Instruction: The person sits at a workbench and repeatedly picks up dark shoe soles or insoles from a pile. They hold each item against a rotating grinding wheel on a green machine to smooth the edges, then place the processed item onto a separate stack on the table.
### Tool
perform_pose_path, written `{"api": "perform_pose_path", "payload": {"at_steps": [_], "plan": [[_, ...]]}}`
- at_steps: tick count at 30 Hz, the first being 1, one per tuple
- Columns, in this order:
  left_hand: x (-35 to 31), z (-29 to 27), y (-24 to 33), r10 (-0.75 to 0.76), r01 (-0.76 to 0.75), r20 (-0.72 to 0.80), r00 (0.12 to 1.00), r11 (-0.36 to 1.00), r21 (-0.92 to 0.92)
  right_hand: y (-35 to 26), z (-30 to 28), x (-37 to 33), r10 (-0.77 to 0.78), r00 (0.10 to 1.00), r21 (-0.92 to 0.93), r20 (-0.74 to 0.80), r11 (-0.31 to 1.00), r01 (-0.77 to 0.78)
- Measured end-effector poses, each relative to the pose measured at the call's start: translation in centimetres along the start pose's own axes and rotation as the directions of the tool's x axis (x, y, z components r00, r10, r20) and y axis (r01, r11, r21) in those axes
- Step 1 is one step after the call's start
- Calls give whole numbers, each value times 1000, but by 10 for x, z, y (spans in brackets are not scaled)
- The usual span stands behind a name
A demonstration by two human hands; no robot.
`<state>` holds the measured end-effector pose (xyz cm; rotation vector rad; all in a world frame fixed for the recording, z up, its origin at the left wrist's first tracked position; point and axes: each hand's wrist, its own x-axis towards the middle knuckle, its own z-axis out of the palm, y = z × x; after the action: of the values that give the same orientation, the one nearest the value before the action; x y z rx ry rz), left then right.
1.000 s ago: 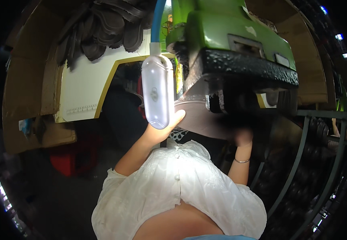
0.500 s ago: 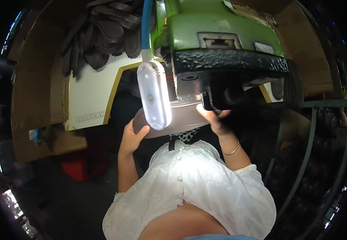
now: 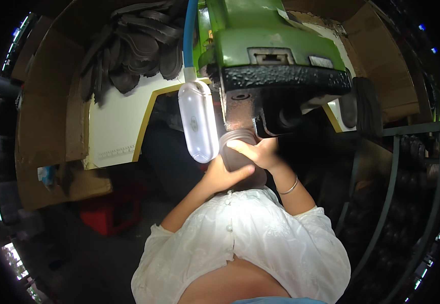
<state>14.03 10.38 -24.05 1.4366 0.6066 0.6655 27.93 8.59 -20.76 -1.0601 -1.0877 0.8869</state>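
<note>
A grey-brown shoe sole (image 3: 236, 161) stands lengthwise between my hands, its far rounded end under the head of a green and black machine (image 3: 275, 43). My left hand (image 3: 224, 176) grips its left side, with the thumb across the upper face. From the right, my right hand (image 3: 258, 153) holds it near the far end, thumb also on top and close below the machine's dark lower parts. The remaining fingers of both hands are mostly hidden. A lit white oblong lamp (image 3: 198, 121) hangs on a blue tube just left of the sole.
A pile of dark soles (image 3: 134, 45) lies on the white tabletop (image 3: 113, 131) at the far left, beside a cardboard box wall (image 3: 52, 96). More soles (image 3: 366, 104) stand at the right. A metal rack (image 3: 394, 177) is at my right, and a red stool (image 3: 109, 215) at lower left.
The sole has turned from lying crosswise to pointing away from me. My left hand has moved right, closer to my right hand, which has shifted slightly left.
</note>
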Motion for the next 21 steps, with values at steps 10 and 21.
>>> {"api": "perform_pose_path", "payload": {"at_steps": [10,21], "plan": [[29,-4,17,-141,140,35,989,990,29,26,-113,-75,735,452,-537,505,678,-503],[17,-20,34,-146,121,-96,985,966,-230,-48,-119,-10,26,942,-128,-336,989,-72]]}}
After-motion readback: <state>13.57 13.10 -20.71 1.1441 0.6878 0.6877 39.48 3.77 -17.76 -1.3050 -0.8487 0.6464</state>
